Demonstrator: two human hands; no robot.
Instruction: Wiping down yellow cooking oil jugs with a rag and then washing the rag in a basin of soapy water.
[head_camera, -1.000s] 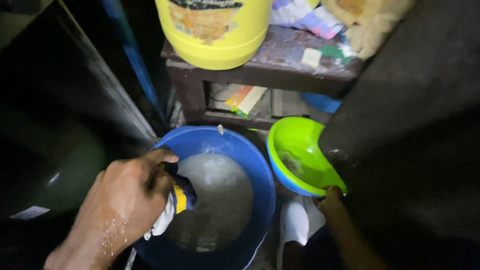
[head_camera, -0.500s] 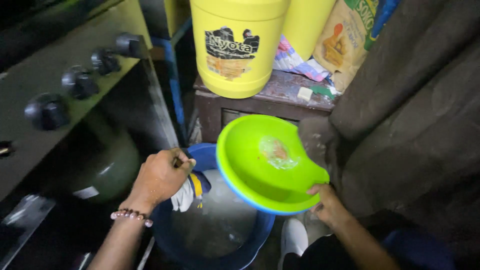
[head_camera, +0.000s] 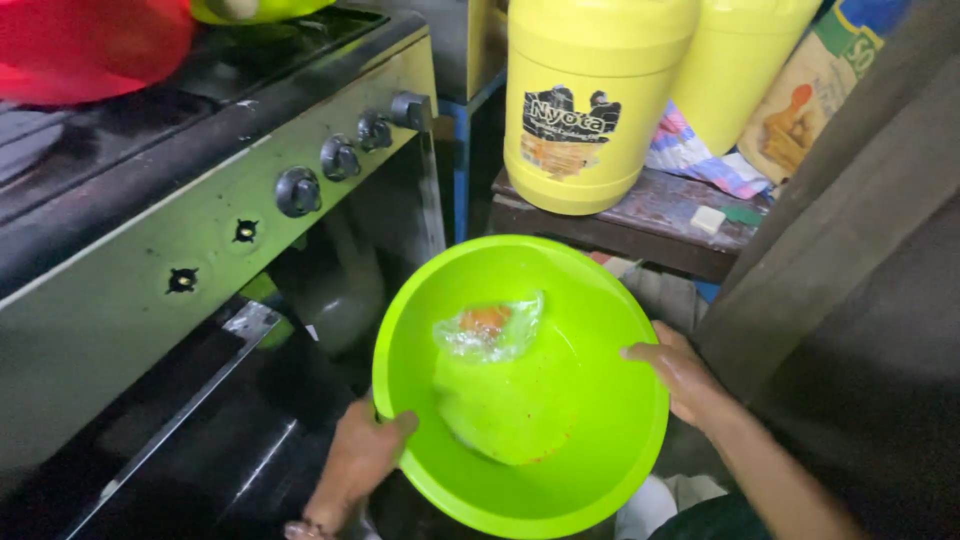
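Both hands, left hand (head_camera: 362, 455) and right hand (head_camera: 683, 375), clamp opposite rim edges of the lime-green plastic bowl (head_camera: 590, 420) (light, stiff, probably wet and slippery), held tilted beside the stove (head_camera: 200, 230), crumpled clear wrapper (head_camera: 488, 328) inside.

A dim corner: gas stove (head_camera: 200, 200) left, dark wooden bench (head_camera: 640, 225) behind.
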